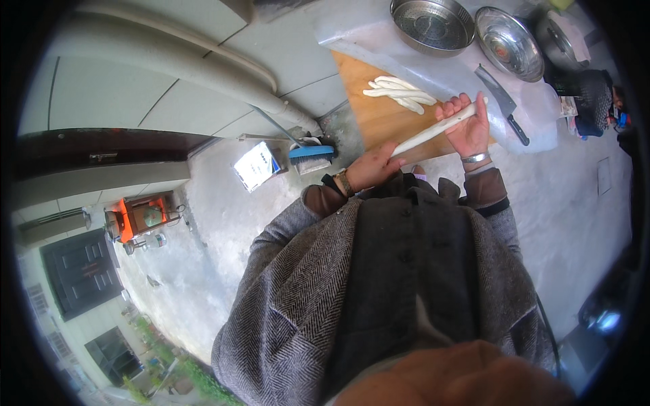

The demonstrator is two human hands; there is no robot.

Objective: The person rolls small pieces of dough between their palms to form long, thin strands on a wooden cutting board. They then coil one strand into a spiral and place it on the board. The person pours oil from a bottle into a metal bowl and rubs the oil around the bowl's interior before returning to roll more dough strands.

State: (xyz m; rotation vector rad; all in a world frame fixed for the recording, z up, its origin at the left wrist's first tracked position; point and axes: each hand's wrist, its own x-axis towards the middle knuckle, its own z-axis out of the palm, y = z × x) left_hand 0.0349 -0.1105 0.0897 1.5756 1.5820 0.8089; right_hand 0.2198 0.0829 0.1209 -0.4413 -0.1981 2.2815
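Observation:
A long, pale rope of dough stretches at a slant between my two hands, above the near side of a wooden board. My left hand is closed round its lower end. At the upper end, my right hand is turned palm up with curled fingers, and the rope lies across them with the thumb raised. Several similar dough strips lie heaped on the board beyond my hands. To the right rests a cleaver with a dark handle, on clear plastic sheeting.
Behind the board stand a perforated metal steamer pan, a shiny metal bowl and a pot. On the floor to the left are a blue broom and a white box. Farther left stands an orange-sided box.

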